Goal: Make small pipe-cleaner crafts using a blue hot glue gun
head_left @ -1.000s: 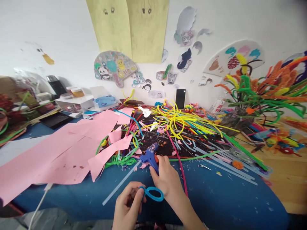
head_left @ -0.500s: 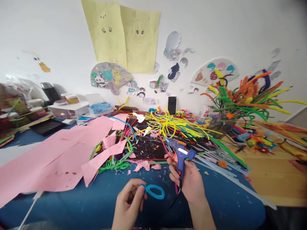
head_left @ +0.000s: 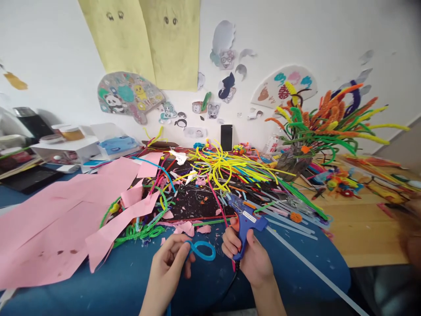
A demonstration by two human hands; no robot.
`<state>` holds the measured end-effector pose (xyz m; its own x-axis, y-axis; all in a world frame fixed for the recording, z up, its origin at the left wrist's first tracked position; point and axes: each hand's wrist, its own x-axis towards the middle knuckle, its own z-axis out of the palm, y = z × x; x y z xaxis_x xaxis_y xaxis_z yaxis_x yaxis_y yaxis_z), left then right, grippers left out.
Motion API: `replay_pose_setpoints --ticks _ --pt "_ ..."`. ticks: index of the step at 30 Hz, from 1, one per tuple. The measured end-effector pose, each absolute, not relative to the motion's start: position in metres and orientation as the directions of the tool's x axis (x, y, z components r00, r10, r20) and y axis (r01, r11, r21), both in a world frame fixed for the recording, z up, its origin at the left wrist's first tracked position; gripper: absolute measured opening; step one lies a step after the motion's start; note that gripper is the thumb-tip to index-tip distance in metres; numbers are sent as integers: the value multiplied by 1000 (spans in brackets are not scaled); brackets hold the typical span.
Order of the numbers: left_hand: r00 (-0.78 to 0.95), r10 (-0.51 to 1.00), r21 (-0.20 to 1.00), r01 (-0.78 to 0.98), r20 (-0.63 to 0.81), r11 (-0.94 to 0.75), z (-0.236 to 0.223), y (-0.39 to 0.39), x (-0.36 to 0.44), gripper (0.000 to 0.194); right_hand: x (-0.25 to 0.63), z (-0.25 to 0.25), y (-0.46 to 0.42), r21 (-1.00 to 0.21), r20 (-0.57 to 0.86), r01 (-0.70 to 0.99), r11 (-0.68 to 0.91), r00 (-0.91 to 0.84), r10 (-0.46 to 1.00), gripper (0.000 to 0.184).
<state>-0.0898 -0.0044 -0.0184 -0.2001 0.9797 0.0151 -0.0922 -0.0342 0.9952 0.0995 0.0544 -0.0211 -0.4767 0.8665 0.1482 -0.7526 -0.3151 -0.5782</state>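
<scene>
One looped blue stem (head_left: pixel 207 258) is pinched in the left hand (head_left: pixel 169 261), grip narrow, above the blue worktop (head_left: pixel 296 281); the right hand (head_left: pixel 255 256) holds a blue glue gun (head_left: pixel 247 221), grip wrapped; beyond lie pink paper (head_left: pixel 66 210), yellow stems (head_left: pixel 219 164), then an upright phone (head_left: pixel 226 137) by the wall (head_left: pixel 279 30)

Blue loop (head_left: pixel 206 258), glue gun (head_left: pixel 246 222) (tilted)

1. Smartphone (head_left: pixel 226 138) stands upright at the blue table's (head_left: pixel 305 267) back edge, before the white wall (head_left: pixel 55 48).
2. Pink paper sheets (head_left: pixel 55 219) cover much of the table's left side.
3. Blue tissue pack (head_left: pixel 117 145) lies toward the back edge, left of the smartphone.
4. Black thermos (head_left: pixel 33 123) stands farther left.
5. Panda-decorated fan (head_left: pixel 126 94) is on the wall, below two yellow drawings (head_left: pixel 173 48).
</scene>
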Motion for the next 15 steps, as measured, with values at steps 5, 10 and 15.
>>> replay_pose_setpoints --ticks 5,10,15 --pt "-196 980 995 -81 35 -51 -12 3 -88 24 100 -26 54 -580 165 -733 -356 -533 830 36" --pt "-9 999 986 -163 -43 41 -2 7 -77 25 100 -24 54 -595 158 -726 -344 -525 836 35" --pt "269 951 967 -159 -150 198 5 19 -60 24 100 -22 51 -610 110 -712 -348 -511 853 34"
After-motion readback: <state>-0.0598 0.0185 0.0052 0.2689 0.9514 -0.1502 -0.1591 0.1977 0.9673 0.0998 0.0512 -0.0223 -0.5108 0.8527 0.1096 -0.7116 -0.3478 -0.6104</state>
